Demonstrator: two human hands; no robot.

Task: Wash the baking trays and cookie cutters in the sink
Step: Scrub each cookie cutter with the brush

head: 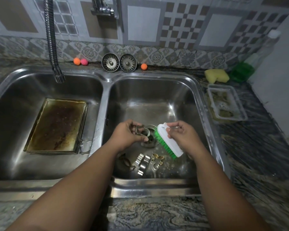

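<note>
Over the drain of the right sink basin [157, 100], my left hand [127, 134] pinches a metal cookie cutter [141, 130]. My right hand [182, 134] grips a white scrub brush with green bristles [167, 142], its bristles facing the cutter. Several more cutters lie on the basin floor near the front: a shiny fluted one [143, 163], a gold-toned one [157, 160] and a dark one [126, 162]. A stack of stained, greasy baking trays [57, 125] sits in the left basin [23, 164].
A flexible faucet hose [53, 42] hangs over the left basin. Two sink strainers [118, 62] and small coloured balls [80, 61] stand on the back ledge. To the right are a yellow sponge [216, 75], a green soap bottle [242, 70] and a clear soap tray [226, 102].
</note>
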